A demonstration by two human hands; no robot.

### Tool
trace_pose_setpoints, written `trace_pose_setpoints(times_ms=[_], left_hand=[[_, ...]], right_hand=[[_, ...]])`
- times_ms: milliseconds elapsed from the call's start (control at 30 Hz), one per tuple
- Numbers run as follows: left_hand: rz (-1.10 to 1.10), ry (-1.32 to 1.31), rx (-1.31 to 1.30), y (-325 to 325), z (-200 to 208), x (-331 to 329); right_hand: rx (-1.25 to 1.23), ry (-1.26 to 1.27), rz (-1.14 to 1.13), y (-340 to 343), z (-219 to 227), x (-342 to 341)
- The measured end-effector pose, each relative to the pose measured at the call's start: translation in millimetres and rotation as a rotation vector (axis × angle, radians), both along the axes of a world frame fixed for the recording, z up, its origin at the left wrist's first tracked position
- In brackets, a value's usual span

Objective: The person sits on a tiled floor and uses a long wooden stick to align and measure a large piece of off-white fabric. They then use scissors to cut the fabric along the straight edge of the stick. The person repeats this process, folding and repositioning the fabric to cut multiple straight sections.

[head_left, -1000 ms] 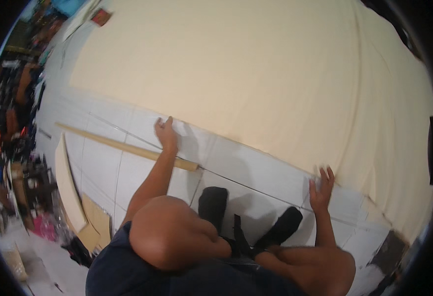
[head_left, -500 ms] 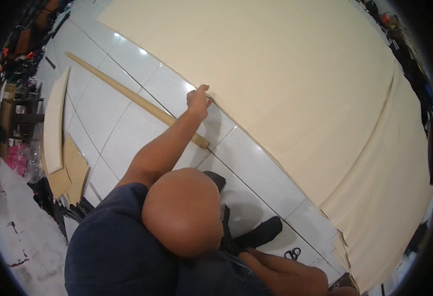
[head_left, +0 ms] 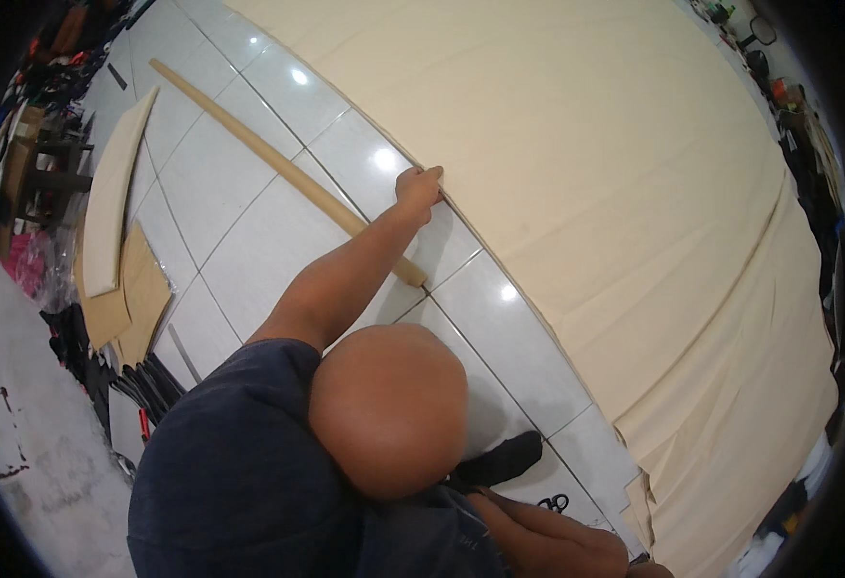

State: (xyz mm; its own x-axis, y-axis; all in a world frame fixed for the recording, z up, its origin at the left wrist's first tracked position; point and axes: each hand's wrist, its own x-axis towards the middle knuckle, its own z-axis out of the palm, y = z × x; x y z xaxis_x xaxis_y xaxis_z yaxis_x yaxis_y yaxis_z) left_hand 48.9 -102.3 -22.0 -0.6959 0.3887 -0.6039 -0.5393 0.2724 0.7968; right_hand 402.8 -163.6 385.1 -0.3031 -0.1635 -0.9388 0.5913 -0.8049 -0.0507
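Note:
A wide sheet of cream fabric [head_left: 576, 144] lies spread over the tiled floor, its long edge running diagonally from far left to near right. At that edge my left hand [head_left: 420, 193] is closed, thumb and fingers pinching the fabric's border. My left arm reaches over a long tan tube [head_left: 287, 171] on the tiles. Of my right hand, only a sliver of skin at the bottom edge may show, beyond my bent leg; its fingers are hidden. Black-handled scissors [head_left: 553, 503] lie on the floor beside that leg, partly covered by it.
Tan flat cut pieces [head_left: 148, 289] and a long cream strip [head_left: 122, 193] lie at the left. Beyond them are a dark wooden stool [head_left: 61, 169] and a pink bag [head_left: 29, 260]. Folds [head_left: 730, 279] run through the fabric's right side, and assorted items line the far right.
My left hand's fingers have drawn together on the fabric's edge, where the thumb stuck out before. More creases show across the fabric. The whole view has shifted slightly.

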Motion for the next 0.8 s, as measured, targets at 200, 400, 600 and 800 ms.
trace_pose_setpoints(times_ms=[200, 400, 600, 800], left_hand=[[0.046, -0.04, 0.067, -2.6, -4.6, 3.7], [0.03, -0.118, 0.12, -7.1, 1.4, 3.0], [0.009, -0.085, 0.092, -9.9, -1.5, 1.1], [0.005, -0.055, 0.082, -7.1, -5.0, 2.9]], right_hand=[[-0.155, -0.132, -0.173, 4.1, 10.0, -16.5], [-0.144, -0.158, -0.116, 6.8, 8.3, -23.4], [-0.145, -0.116, -0.065, 7.7, 2.7, -23.4], [-0.139, -0.096, -0.019, 9.9, -0.2, -20.1]])
